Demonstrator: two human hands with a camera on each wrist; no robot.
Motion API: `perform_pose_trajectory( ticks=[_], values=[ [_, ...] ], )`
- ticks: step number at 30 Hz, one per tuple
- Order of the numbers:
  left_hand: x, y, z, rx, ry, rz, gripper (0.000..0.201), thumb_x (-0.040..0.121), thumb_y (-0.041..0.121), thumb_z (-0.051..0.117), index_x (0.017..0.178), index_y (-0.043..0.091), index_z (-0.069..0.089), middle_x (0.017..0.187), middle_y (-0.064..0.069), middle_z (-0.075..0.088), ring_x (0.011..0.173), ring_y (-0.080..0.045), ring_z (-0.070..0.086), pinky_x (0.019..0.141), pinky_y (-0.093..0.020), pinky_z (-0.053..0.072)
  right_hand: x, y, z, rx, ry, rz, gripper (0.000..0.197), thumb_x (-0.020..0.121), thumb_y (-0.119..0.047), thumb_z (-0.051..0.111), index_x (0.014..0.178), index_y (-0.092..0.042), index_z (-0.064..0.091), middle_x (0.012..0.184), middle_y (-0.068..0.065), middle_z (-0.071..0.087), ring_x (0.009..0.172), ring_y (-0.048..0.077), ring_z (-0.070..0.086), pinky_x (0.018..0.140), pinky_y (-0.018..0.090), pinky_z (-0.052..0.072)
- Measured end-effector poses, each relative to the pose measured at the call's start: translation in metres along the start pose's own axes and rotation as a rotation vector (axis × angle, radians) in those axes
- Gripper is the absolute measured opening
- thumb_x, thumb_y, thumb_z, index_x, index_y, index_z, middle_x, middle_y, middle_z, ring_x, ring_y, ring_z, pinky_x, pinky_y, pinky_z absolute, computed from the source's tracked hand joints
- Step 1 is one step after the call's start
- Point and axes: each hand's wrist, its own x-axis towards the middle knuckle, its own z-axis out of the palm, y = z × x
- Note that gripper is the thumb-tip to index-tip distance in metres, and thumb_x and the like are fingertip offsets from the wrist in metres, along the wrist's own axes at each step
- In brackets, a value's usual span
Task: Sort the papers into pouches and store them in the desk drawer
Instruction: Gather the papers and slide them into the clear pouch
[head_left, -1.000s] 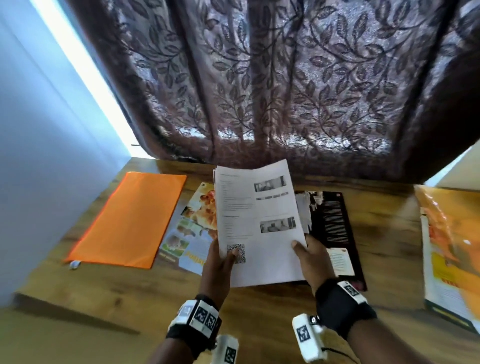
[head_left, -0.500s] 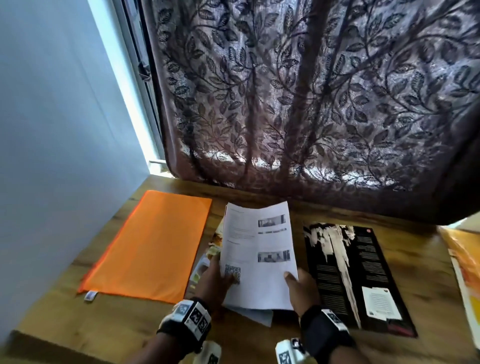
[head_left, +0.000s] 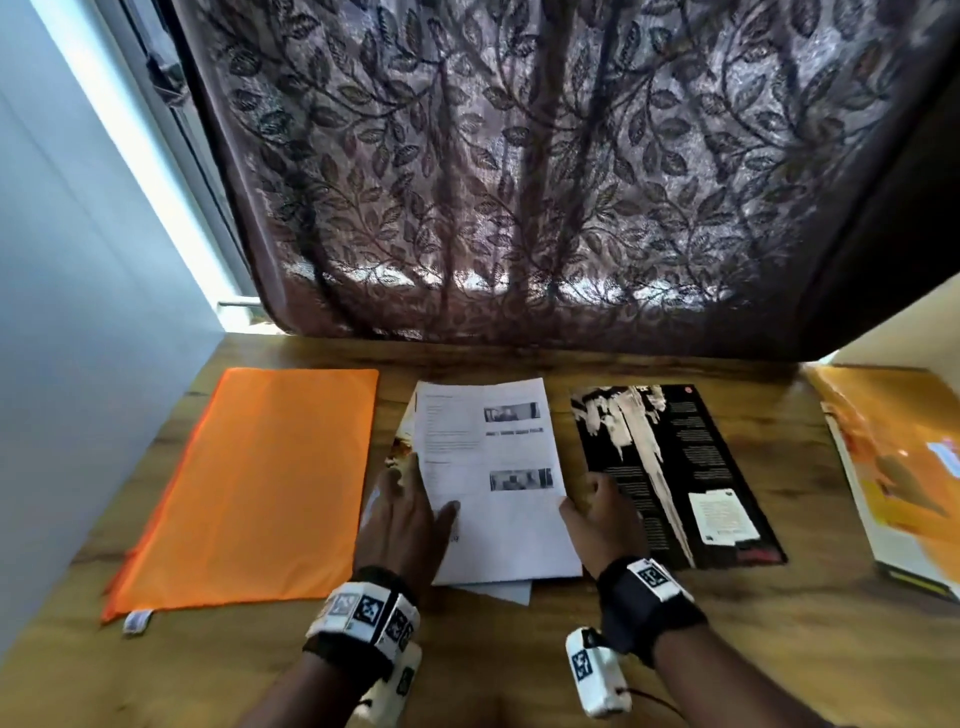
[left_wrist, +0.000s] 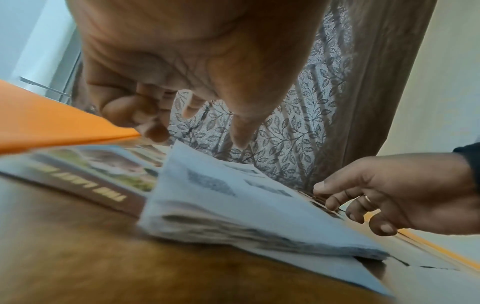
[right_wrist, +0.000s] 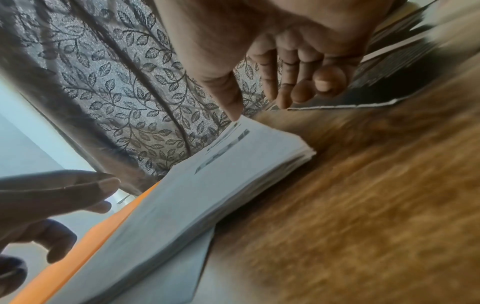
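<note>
paper stack (head_left: 493, 478) lowered, colour booklet (head_left: 402, 452) mostly hidden

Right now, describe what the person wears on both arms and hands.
Left wrist band: black strap under white blocks printed with black square markers. Right wrist band: black, one white marker tag. A white camera unit with a marker and thin dark cable hangs below. A ring sits on one right-hand finger. Forearms are bare.

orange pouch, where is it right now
In the head view the orange pouch lies flat on the desk's left side, just left of the white paper stack.
</note>
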Motion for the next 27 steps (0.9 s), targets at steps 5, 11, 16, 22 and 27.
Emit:
perform_pose_trajectory(
  ticks=[5,11,16,22,27],
  values=[
    [0.007,0.039,0.018,0.012,-0.038,0.114,0.077,0.094,0.052,0.050,0.153,0.019,0.014,0.155,-0.010,0.026,0.133,-0.033,0.045,0.096,-0.046,0.051,0.002,0.019,-0.030,0.029,0.067,0.021,0.052,0.085,-0.038,0.066,0.131,-0.021,0.050,0.119,0.005,0.064,0.108,0.026,0.062,0.088,0.036,0.049],
    [-0.001,0.125,0.051,0.053,-0.063,0.366,0.055,0.094,0.044,0.054,0.141,0.022,0.038,0.142,-0.001,0.049,0.123,-0.027,0.051,0.091,-0.041,0.048,0.018,0.076,-0.090,0.091,0.142,0.098,0.054,0.086,-0.033,0.068,0.134,-0.019,0.046,0.115,0.006,0.063,0.105,0.025,0.061,0.083,0.030,0.044],
    [-0.008,0.213,0.092,-0.011,-0.112,0.456,0.052,0.093,0.041,0.057,0.139,0.023,0.040,0.139,-0.002,0.053,0.124,-0.027,0.052,0.095,-0.040,0.049,0.041,0.142,-0.154,0.091,0.132,0.175,0.057,0.087,-0.033,0.065,0.137,-0.018,0.043,0.119,0.008,0.060,0.109,0.030,0.059,0.090,0.039,0.046],
    [-0.025,0.319,0.150,-0.015,-0.171,0.522,0.051,0.094,0.040,0.056,0.139,0.022,0.040,0.140,-0.001,0.050,0.125,-0.027,0.048,0.098,-0.039,0.045,0.072,0.222,-0.231,0.138,0.108,0.227,0.054,0.089,-0.028,0.062,0.138,-0.019,0.042,0.125,0.009,0.054,0.107,0.029,0.057,0.088,0.041,0.048],
    [-0.038,0.395,0.194,-0.035,-0.255,0.535,0.050,0.091,0.039,0.058,0.134,0.018,0.044,0.134,-0.008,0.054,0.124,-0.030,0.049,0.103,-0.041,0.042,0.091,0.288,-0.286,0.077,0.116,0.225,0.047,0.093,-0.030,0.061,0.135,-0.018,0.045,0.127,0.010,0.053,0.106,0.027,0.057,0.089,0.040,0.049]
  ],
)
